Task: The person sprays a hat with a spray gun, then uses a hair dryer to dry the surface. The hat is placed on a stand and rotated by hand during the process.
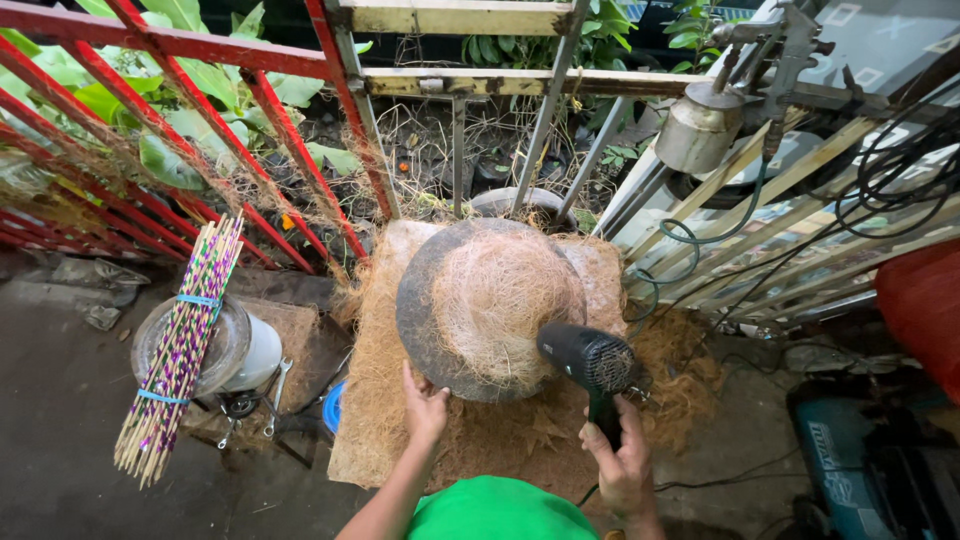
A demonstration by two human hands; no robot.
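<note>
While the right hand [622,462] is closed around the handle of a black hair dryer [590,362], its nozzle sits just over a round dark mould [425,310] covered in coconut fibre [505,290]. The left hand [425,408], fingers loosely open, presses the mould's lower rim and grasps nothing.

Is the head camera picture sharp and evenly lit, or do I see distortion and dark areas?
Head view: the middle is sharp and softly lit, with fibres clear on the round dark mould covered with pale coconut fibre; the right hand on the black hair dryer shows no motion blur; the wide lens bends the red metal railing at the left; the lower right corner is dark.
</note>
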